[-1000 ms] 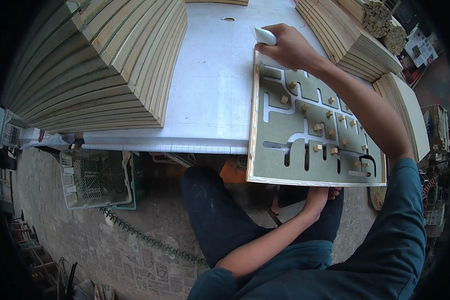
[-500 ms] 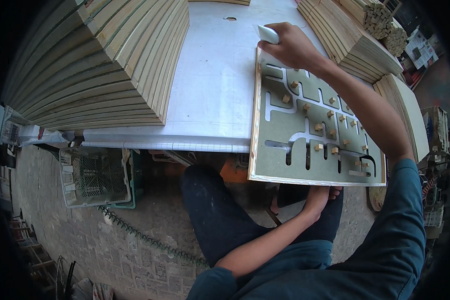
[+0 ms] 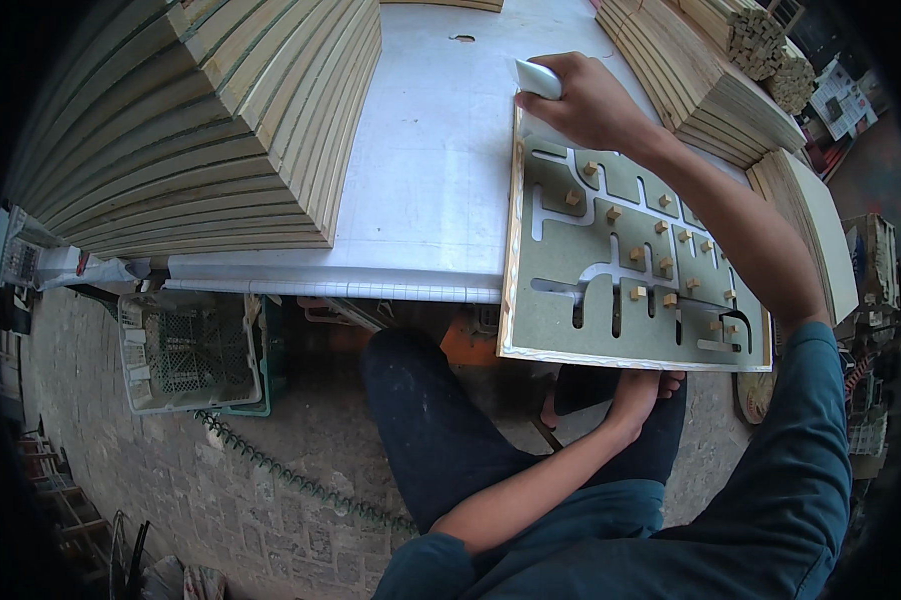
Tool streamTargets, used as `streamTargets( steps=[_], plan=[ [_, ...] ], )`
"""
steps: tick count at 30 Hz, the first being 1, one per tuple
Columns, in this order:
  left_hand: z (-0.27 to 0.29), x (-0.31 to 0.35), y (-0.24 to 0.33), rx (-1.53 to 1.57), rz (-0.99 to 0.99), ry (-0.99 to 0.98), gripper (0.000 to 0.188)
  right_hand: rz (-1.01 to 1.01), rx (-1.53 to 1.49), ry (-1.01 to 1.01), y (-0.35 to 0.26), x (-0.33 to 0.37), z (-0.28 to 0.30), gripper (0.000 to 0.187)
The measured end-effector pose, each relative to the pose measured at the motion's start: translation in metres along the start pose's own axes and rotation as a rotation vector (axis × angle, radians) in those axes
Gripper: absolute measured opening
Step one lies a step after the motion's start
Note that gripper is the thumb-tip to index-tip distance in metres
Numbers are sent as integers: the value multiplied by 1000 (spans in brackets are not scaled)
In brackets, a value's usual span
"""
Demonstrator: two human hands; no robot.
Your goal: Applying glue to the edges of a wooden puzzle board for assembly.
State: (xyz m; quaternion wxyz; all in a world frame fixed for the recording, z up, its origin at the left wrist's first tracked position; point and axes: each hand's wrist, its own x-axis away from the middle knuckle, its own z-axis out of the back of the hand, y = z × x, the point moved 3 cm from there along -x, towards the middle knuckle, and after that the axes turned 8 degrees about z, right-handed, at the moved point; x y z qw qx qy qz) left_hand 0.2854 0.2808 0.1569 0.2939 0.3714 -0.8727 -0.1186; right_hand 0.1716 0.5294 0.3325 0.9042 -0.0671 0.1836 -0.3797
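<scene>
A slotted grey-green board with a pale wooden rim lies at the table's near right, its front part overhanging the edge. Small wooden blocks stand about its face. A wavy white bead runs along the left and front rim. At the far left corner, my right hand is wrapped round a white squeeze bottle; the hand covers its tip. Beneath the front rim, my left hand has its fingers curled at the board's near edge, partly hidden by it.
Tall stacks of wood-framed panels stand on the table at left and far right. Bundled wooden sticks lie at the back right. A plastic crate sits on the floor at left, beside a green coiled hose.
My right hand has come slightly nearer along the board's left rim with the bottle. My left hand stays under the front edge.
</scene>
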Motion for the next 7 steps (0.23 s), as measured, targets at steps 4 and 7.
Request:
streamTargets(
  steps=[4,7],
  plan=[
    [-1,1,0,8,4,-3,29,-29,4,-45,-1,2,-2,39],
    [-1,0,0,3,7,-3,29,-23,27,3,3,2,-5,39]
  ],
)
